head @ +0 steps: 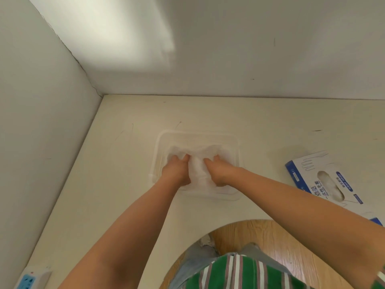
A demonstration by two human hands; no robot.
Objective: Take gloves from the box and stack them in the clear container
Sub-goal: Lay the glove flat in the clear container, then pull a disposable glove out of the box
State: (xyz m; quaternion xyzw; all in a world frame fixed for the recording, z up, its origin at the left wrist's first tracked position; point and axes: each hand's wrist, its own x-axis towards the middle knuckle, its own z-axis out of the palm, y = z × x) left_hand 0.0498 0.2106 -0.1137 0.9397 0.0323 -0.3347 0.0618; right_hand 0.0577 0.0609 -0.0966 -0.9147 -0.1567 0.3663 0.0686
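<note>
Fingertips of the left hand point(176, 171) and right hand point(219, 173) vanish among the pale gloves point(200, 163) in the clear container point(236, 142), grip unclear. Right of the container, a forearm point(291, 197) covers the near end of the glove box point(308, 170); far left of it, a power strip point(31, 278) is cut off.

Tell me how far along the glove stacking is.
Done: a layer of thin white gloves already lies in the clear container. In hand: the left hand and right hand are both down on those gloves inside it; pressing or gripping, I cannot tell. Left: the box, lying to the right on the table, shows more gloves through its opening, yet to be moved.
</note>
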